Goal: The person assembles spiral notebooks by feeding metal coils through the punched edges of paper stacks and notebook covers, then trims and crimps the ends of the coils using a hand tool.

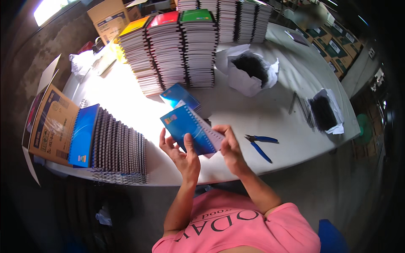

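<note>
A blue-covered notebook [185,126] with a row of holes along its right edge is held up over the table's near side. My left hand [182,156] grips it from below, thumb on the cover and fingers behind. At the punched edge, my right hand [230,147] pinches the loose pinkish sheets [214,135] that fan out from under the cover. No coil shows along that edge. Just beyond lies another blue notebook [180,96] on the table. Blue-handled cutting pliers [260,145] rest with handles spread, to the right of my right hand.
Tall notebook stacks [168,55] with yellow, red and green covers stand at the back. On the left, a row of coil-bound notebooks [118,143] leans by an opened carton [55,122]. Paper-lined bundles of black coils [253,69] and loose coils [301,109] lie right.
</note>
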Available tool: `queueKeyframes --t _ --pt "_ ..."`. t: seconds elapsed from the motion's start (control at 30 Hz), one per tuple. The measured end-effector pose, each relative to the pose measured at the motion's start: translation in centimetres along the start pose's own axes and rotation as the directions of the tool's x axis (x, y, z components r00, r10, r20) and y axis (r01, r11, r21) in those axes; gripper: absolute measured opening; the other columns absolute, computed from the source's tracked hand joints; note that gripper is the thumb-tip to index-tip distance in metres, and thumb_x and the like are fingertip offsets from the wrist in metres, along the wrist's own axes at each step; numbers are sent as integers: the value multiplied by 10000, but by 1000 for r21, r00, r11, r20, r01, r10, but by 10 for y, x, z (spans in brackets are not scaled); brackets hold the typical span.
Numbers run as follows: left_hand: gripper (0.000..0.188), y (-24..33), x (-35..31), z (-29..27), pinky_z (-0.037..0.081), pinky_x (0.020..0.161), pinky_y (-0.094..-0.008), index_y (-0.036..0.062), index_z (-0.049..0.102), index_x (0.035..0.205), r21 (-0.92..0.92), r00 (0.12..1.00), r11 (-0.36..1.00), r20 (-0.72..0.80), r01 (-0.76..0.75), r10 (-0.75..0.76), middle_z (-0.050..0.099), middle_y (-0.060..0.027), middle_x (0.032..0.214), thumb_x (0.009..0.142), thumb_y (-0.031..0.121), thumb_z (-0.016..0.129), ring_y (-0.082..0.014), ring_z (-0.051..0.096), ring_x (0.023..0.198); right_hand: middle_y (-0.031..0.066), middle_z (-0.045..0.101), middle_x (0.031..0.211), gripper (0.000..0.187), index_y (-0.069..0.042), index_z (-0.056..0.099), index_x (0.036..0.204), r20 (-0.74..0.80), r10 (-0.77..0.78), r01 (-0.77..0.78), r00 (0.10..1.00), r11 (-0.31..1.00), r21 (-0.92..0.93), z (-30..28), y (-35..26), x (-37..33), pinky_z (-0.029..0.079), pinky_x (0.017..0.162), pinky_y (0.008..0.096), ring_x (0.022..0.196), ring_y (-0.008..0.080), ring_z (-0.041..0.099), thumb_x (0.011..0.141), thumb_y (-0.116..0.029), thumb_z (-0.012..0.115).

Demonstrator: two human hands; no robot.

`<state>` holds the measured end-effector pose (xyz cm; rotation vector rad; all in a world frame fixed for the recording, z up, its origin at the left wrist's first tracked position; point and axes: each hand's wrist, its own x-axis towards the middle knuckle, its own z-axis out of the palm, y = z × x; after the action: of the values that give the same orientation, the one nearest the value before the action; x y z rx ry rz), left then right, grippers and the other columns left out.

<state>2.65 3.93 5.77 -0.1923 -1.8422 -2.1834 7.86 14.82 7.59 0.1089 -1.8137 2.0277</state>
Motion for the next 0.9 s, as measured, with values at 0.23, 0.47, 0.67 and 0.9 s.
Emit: queueKeyframes --t 0.23,0.47,0.67,0.9 --pt "659 -18 -31 1 225 1015 -504 45 312 1363 478 708 605 53 -637 704 296 -162 1393 834 210 669 -333 258 1297 131 622 911 237 -31 508 1047 -43 -222 163 974 819 -550 -32 0 -23 509 687 356 815 286 644 834 -6 609" --pt "340 -28 -44 -9 37 1015 -665 196 595 1119 642 736 376 643 -668 212 518 -42 1053 800 306 638 -251 416 1194 78 486 1269 668 -103 366 1361 252 137 21 958 842 -539 -119 -23 -23 413 968 376 1159 250 493 775 -84 685" --pt "607 -9 -34 25 165 923 -713 90 527 903 650 774 441 600 -619 202 449 -121 1071 587 554 758 -346 368 1190 211 613 999 510 -80 421 1260 -697 -203 -633 687 304 -712 -343 27 52 496 782 398 915 360 619 818 -176 656" --pt "609 -24 -26 19 187 965 -640 113 545 857 698 808 412 465 -585 361 458 -102 1002 527 560 795 -320 405 1060 248 586 1103 455 -124 407 1291 -658 -25 -657 753 -84 -749 -352 24 83 464 872 463 1043 421 557 847 -147 501"
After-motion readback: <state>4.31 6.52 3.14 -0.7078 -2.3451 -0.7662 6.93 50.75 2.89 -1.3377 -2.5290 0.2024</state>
